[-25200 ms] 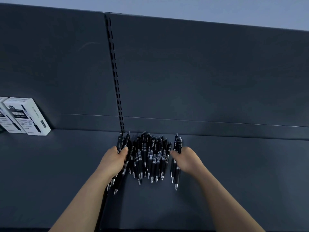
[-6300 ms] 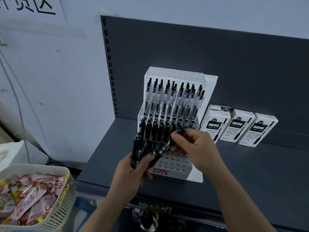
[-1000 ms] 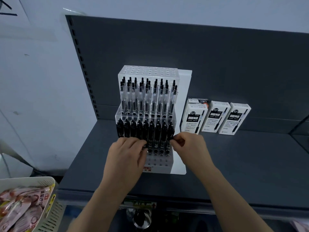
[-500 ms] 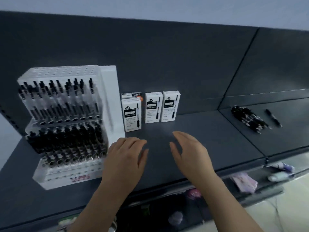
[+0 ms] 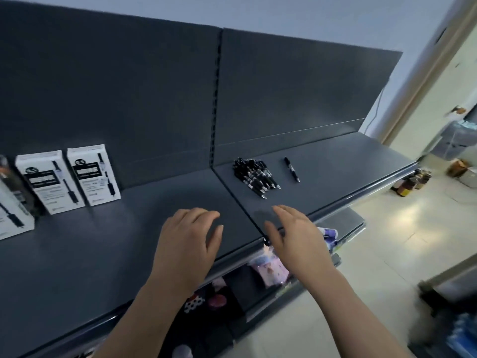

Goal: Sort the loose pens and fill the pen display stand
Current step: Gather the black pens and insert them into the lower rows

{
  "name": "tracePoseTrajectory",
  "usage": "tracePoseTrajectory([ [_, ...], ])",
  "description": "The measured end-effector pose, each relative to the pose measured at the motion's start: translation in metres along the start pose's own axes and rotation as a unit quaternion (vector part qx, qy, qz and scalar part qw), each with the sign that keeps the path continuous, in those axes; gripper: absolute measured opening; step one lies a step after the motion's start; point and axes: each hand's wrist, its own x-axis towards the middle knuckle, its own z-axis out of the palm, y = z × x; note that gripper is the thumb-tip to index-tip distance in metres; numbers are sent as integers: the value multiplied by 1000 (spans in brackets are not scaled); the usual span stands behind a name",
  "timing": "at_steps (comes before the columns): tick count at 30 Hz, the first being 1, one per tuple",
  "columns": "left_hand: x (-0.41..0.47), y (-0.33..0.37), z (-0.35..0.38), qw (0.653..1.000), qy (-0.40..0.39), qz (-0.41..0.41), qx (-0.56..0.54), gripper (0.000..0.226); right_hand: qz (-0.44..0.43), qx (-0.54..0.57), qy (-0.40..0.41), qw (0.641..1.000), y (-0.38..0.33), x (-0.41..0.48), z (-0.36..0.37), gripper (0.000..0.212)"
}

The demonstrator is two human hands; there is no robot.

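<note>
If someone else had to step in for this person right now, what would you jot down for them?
Hands: the left hand and the right hand are both open and hold nothing, over the front of the shelf.
Things: a pile of black pens lies on the shelf's right section, with a single pen apart to its right. White pen boxes stand at the left. The display stand is out of view.
Done: cannot be judged without seeing the stand.
Left: the pile and the single pen are still loose and need sorting and putting into the stand.
</note>
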Motion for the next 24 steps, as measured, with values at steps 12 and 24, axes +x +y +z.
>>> tracePoseTrajectory([
  [12,135,29,108,998,-43,-34,-14,29,42,3,-38,998,113,129,16,40],
  [24,215,17,188,932,-158,-312,-98,64,117,65,-128,983,190,249,81,39],
])
